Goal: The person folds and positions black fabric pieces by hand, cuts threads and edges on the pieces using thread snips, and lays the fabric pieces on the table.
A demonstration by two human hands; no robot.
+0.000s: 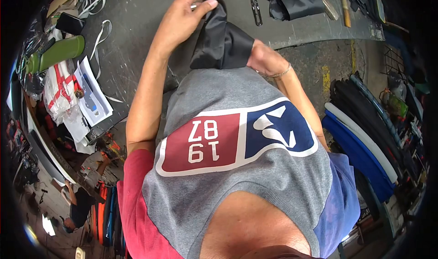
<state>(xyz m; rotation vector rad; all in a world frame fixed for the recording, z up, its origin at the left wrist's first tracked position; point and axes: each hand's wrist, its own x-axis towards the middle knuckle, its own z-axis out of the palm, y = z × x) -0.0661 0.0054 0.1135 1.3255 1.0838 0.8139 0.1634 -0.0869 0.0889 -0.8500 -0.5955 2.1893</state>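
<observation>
A piece of black fabric [221,42] stretches between my hands, its lower edge against the front of my grey shirt. At its upper end, my left hand [182,19] pinches the fabric between thumb and fingers. A small white bit, too small to name, shows beside those fingers. My right hand [269,59] is at the fabric's right edge, slightly blurred. Its fingers are curled against the cloth and partly hidden by it. Black thread snips [256,12] lie on the dark worktable [132,26], to the right of the held fabric.
More black fabric [294,1] and a wooden stick [344,8] lie at the table's back right. On the left are a green bottle [59,53], a black phone [70,24], white strips and printed paper [93,95]. Fabric rolls [360,145] stand right. Another person [82,206] is lower left.
</observation>
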